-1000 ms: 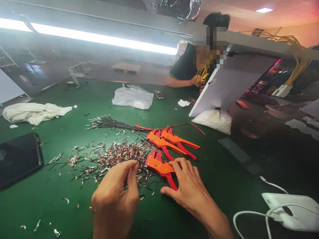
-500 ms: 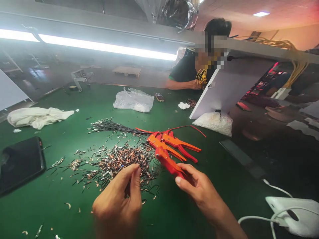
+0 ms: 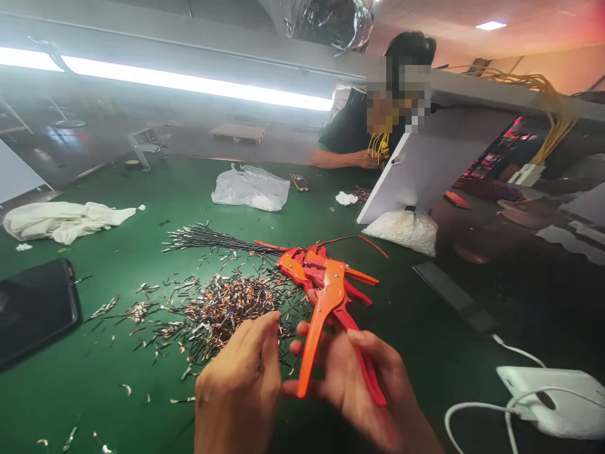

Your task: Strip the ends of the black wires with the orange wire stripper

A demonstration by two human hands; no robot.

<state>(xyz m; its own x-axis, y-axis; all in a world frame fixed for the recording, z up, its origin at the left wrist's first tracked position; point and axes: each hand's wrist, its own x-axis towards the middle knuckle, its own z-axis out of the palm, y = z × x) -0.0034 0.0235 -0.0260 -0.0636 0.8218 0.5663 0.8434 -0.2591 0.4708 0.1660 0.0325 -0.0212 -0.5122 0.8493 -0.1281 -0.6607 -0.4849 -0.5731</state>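
Observation:
My right hand (image 3: 359, 378) holds an orange and red wire stripper (image 3: 331, 296), its handles spread apart across the palm and fingers. My left hand (image 3: 241, 378) is closed, thumb and fingertips pressed together; what they pinch, if anything, is hidden. Beyond the held tool lie more orange and red strippers (image 3: 362, 275), partly covered by it. A heap of short wire scraps (image 3: 231, 306) in copper and black sits just past my left hand. Behind the heap, a bundle of black wires (image 3: 212, 239) with pale ends lies on the green table (image 3: 155, 403).
Dark tablet-like device (image 3: 38, 309) at left, white cloth (image 3: 66, 221) behind it. Plastic bag (image 3: 250, 188) further back, tied white bag (image 3: 401, 230) beside a slanted panel (image 3: 435, 157). White device (image 3: 558, 400) with cables at right. Across the table, a person (image 3: 350, 132) handles yellow wires.
The stripper in my right hand has swung upright, with its handles now spread toward me and its head raised. My left hand has shifted slightly right. The camera view has moved a little.

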